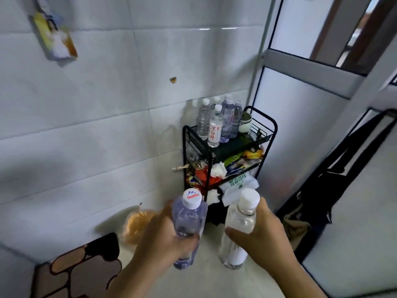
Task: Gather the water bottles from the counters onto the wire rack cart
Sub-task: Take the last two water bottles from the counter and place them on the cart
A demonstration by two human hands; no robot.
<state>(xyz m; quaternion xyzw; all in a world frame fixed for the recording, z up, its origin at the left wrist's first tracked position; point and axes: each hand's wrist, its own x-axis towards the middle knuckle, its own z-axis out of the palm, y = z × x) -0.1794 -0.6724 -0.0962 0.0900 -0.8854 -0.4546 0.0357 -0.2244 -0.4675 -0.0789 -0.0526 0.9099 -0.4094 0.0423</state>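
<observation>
Wire rack cart (pixel 271 123) carries upright water bottles (pixel 214 127) beside a bowl (pixel 245 122).

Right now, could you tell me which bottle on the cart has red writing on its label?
The front bottle on the cart: white label, red characters. The bottles behind it look plain.

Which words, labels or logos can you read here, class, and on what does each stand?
"凉白开", red, on the white label of the clear bottle on the black wire cart.
Red and blue logo on left-hand bottle's white cap: too blurred.
Green print on white plastic bag: too blurred.
Wall card: unreadable.
</observation>
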